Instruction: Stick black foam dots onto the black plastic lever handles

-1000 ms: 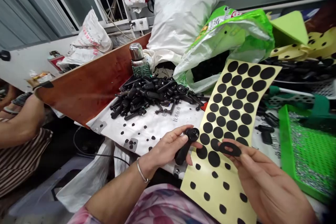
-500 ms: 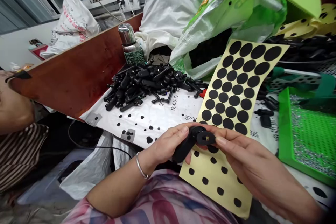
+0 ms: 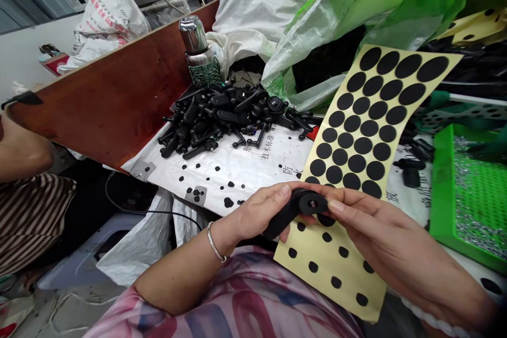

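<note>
Left hand [image 3: 257, 211] clamps a black part [image 3: 283, 219], right hand [image 3: 380, 232] pinching its end over a sticker sheet [image 3: 352, 274].

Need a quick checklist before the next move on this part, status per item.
1. Left hand grips the black plastic handle: ok.
2. Right hand is on the black ring pad: ok.
3. Pad's hole lines up with the handle's round head: cannot tell.
4. Pad stuck down fully: cannot tell, fingers hide its edge.
5. Yellow sticker sheet lies below the hands, not snagging: ok.
6. Pile of black handles stands apart from the hands: ok.
</note>
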`<state>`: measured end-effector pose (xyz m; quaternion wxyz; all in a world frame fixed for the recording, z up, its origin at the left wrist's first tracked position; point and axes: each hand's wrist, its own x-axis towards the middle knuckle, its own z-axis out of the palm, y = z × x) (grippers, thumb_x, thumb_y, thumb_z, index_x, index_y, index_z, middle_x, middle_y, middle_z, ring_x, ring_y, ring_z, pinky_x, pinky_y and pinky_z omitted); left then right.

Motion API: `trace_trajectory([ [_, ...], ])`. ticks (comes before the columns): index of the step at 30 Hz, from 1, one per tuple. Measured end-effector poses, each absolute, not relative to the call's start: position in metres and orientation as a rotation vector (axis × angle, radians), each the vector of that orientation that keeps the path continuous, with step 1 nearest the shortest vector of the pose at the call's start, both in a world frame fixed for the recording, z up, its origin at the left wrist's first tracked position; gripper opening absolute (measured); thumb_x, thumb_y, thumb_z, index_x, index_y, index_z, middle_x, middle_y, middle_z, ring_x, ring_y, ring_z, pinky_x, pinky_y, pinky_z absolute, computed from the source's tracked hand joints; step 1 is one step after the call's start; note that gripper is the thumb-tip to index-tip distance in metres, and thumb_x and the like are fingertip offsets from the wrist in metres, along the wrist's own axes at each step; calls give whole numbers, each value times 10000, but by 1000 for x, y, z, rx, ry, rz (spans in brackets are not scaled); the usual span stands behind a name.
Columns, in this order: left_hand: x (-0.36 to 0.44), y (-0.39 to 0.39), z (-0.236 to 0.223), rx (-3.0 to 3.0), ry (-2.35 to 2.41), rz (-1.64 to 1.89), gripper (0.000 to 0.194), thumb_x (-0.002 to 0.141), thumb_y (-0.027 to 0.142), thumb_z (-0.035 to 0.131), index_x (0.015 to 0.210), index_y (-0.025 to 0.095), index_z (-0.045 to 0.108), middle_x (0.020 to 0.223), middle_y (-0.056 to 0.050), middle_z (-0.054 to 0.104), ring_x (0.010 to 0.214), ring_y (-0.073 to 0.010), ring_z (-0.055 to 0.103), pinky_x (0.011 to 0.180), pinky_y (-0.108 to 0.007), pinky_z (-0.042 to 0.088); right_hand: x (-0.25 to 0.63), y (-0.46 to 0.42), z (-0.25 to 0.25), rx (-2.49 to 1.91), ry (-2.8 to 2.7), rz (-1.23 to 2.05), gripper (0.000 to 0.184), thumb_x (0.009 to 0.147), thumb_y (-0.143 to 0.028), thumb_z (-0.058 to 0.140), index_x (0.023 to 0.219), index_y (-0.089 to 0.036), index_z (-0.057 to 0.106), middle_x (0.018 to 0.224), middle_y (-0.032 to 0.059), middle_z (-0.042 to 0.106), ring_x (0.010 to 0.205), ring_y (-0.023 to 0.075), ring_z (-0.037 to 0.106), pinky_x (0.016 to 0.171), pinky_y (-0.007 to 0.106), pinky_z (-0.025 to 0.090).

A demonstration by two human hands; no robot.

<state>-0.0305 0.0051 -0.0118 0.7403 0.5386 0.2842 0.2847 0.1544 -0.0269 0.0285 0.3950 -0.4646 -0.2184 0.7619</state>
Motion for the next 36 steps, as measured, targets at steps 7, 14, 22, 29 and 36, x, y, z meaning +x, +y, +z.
trace_trajectory([
  [7,-30,5,-9,1171,671,578,618,901,610,337,1343,201,479,934,-129,683,464,-72,539,443,-187,449,159,-27,24,-1190,-619,1932,287,715,-388,775,927,-221,680,979,102,711,905,259,671,729,338,585],
  [14,-29,6,-12,1176,663,547,647,881,644,343,1352,220,473,923,-113,679,484,-70,529,463,-190,453,159,-26,23,-1199,-835,1847,253,732,-427,743,704,-199,636,766,54,681,740,194,655,741,296,562],
  [22,-27,4,-10,1143,698,558,689,861,656,383,1367,196,462,899,-114,679,477,-79,517,462,-215,452,157,-25,25,-1232,-885,1822,270,719,-440,741,688,-197,629,764,56,679,740,208,652,743,326,555],
  [29,-22,1,-10,1138,776,611,635,866,623,421,1308,175,511,854,-100,677,448,-64,496,419,-184,426,159,-25,26,-1331,-815,1801,299,681,-463,763,802,-206,672,831,76,697,809,245,655,829,397,538],
  [36,-21,-2,-8,1177,811,611,648,860,614,445,1316,158,510,859,-90,645,518,-74,494,437,-185,435,160,-25,23,-1340,-828,1811,313,687,-462,762,842,-203,678,864,79,700,829,238,653,829,374,536],
])
